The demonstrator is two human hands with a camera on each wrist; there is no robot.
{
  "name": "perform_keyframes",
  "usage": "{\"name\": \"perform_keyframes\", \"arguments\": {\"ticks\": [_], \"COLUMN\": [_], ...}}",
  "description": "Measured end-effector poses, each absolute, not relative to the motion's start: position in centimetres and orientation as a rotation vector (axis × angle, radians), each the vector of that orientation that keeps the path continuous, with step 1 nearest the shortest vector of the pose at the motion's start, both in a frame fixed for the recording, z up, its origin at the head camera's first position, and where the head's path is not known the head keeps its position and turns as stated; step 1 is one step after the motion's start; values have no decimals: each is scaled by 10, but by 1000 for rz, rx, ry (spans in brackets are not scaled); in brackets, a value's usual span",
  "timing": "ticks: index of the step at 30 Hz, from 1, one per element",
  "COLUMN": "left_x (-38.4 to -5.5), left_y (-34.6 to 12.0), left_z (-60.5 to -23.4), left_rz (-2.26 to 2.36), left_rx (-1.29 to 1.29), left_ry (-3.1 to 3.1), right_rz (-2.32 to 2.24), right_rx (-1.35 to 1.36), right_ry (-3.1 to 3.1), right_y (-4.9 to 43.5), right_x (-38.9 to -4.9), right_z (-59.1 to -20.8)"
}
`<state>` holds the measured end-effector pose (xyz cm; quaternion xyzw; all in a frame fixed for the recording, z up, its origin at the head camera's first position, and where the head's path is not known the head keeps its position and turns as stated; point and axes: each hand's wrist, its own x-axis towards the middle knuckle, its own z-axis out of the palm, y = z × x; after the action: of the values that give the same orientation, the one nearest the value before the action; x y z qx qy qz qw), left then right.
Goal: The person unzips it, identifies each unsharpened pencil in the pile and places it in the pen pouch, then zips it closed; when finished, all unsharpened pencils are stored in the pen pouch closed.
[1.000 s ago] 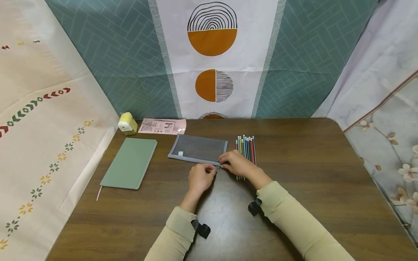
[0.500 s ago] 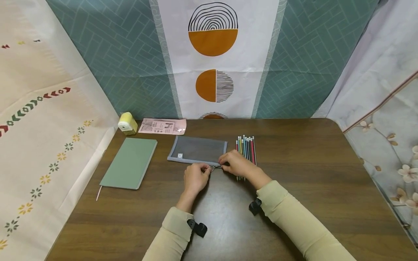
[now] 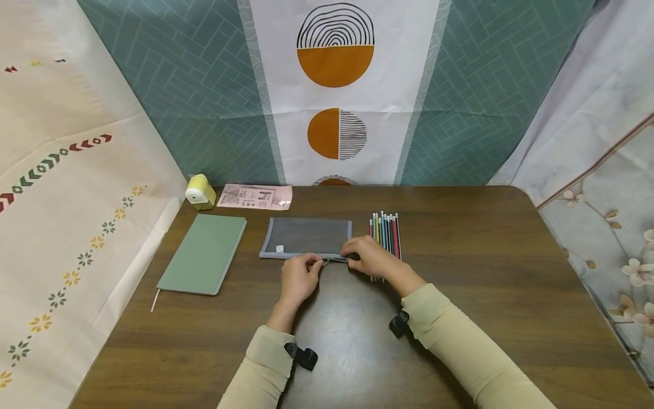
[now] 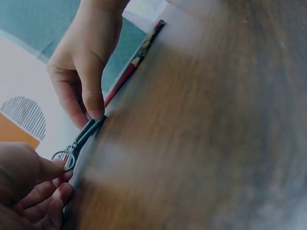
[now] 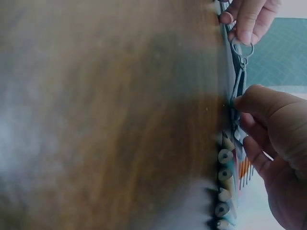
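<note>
Item 1: flat rectangular pouch of dark grey mesh with lighter grey edging and a small white tag (image 3: 311,236). Lies on the tabletop, in front of the person, long side across; zip along the near edge.

Item 2: thin round metal-looking pull ring (image 5: 253,50), at the pouch's near edge, right of its middle. Between ring and right corner, two strips of the edge seem to stand apart.

Item 3: left hand (image 3: 300,277). Grip: thumb and finger pinching the pull ring.

Item 4: right hand (image 3: 372,254). Grip: thumb and fingertips pinching the right end of the near edge.

Step in hand, as judged: unzipping, at an early stage, most of the edge lying left of the ring. The next move seems to call for a level leftward pull on the ring, the right grip anchoring the corner; a slack anchor might let the soft pouch skew.

Item 5: row of slim pencils in mixed colours (image 3: 386,233), just right of the pouch, partly beneath the right hand and wrist.

Item 6: sage-green rectangular notebook with a pale ribbon (image 3: 203,255), left of the pouch, apart from it.

Item 7: pink printed paper slip (image 3: 255,197), behind the pouch.

Item 8: small yellow-and-white block-shaped object (image 3: 200,192), far left corner; use not certain.

Item 9: dark brown wood-grain tabletop (image 3: 460,255), bearing items 1, 5, 6, 7 and 8.
</note>
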<state>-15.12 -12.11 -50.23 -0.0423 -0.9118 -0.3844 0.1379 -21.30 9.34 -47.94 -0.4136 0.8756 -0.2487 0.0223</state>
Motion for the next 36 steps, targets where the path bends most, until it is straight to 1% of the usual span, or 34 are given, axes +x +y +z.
{"name": "perform_keyframes", "arguments": {"ticks": [20, 28, 36], "left_x": [-148, -147, -146], "left_y": [-154, -174, -192], "left_z": [-500, -498, -497], "left_rz": [-1081, -1071, -1097], "left_rx": [40, 126, 226], "left_ry": [-2597, -2612, -2599], "right_rz": [-785, -746, -766], "right_rx": [-1166, -1244, -1201], "right_ry": [2706, 2743, 2735], "right_y": [93, 93, 91], "right_x": [-210, -212, -215], "right_z": [-473, -474, -475]}}
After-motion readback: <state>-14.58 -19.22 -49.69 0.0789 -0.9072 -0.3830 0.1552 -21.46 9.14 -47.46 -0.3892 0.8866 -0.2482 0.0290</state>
